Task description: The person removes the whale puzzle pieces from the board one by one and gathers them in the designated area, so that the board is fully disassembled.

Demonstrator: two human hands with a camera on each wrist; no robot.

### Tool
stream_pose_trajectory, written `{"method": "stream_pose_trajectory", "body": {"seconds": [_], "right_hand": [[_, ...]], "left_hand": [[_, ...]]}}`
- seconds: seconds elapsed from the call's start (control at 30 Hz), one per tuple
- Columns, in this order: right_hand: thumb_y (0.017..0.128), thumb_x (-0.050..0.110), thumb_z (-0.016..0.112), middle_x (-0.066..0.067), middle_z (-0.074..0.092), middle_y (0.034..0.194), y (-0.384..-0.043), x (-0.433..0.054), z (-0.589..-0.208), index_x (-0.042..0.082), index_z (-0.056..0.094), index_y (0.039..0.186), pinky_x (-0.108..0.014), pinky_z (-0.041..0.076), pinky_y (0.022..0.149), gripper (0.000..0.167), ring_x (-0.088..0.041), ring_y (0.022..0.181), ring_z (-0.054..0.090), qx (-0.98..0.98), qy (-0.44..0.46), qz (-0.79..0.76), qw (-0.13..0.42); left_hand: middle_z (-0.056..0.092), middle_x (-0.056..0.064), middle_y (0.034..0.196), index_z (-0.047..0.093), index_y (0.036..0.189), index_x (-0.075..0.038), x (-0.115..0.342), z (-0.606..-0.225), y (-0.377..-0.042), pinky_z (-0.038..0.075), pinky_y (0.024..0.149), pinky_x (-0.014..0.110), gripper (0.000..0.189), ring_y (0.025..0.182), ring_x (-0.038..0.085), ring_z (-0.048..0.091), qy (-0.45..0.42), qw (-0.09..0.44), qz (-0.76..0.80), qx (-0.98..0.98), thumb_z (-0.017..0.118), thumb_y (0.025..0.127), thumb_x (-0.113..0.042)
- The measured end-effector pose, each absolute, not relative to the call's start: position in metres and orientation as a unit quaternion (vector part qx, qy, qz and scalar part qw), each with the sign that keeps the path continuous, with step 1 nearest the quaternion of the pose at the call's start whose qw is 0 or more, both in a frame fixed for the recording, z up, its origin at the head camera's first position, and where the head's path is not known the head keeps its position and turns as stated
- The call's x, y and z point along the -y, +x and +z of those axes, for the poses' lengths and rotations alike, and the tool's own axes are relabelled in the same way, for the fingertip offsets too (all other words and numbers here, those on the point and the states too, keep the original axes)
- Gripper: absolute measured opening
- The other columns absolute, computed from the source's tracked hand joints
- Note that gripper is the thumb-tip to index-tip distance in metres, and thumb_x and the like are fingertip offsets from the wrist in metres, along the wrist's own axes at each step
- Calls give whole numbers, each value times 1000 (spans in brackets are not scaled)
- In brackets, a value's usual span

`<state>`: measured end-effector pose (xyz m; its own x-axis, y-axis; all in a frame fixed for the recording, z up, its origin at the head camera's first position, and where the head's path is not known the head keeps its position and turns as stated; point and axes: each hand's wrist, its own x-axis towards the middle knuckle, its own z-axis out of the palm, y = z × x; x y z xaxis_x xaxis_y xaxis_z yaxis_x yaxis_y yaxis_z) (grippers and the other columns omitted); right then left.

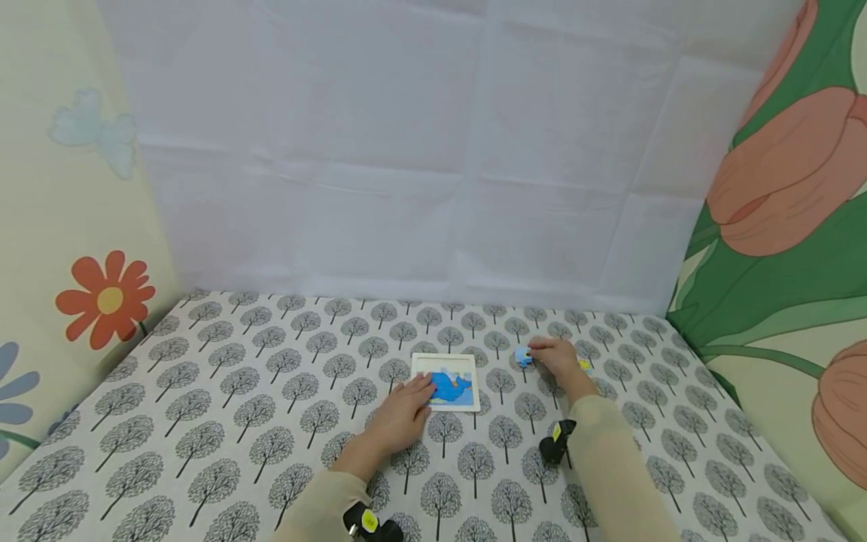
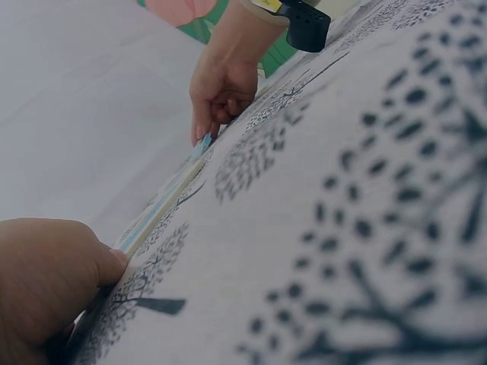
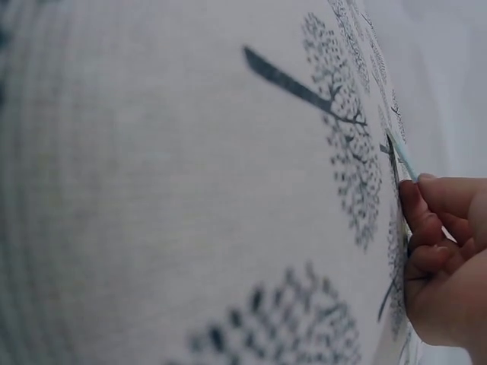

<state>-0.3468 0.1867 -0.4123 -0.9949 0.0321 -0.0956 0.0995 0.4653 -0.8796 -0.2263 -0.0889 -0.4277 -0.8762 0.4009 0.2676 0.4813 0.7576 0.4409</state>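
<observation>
A white-framed jigsaw puzzle board lies flat on the table, with a blue whale picture inside it. My left hand rests at the board's left side, its extended fingers over the frame and picture edge. In the left wrist view the thumb touches the board's near edge. To the right of the board, my right hand pinches a light blue jigsaw piece between thumb and fingertips. Seen from the right wrist, that piece shows as a thin edge close over the cloth.
A small yellow and blue piece lies just right of my right wrist, partly hidden by it. The tablecloth is white with black trees. A white sheet hangs behind the table, with flower-patterned walls on both sides.
</observation>
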Motion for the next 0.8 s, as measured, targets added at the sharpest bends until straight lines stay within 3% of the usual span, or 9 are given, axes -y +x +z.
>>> {"method": "stream_pose_trajectory", "body": {"seconds": [0.8], "right_hand": [[84, 9, 55, -18, 44, 123, -348, -186, -410, -2, 57, 110, -41, 37, 89, 29, -32, 110, 41, -839, 85, -535, 49]], "left_hand": [[37, 16, 131, 45, 123, 4, 88, -428, -227, 20, 98, 46, 39, 122, 28, 29, -229, 77, -251, 937, 49, 86, -8]]}}
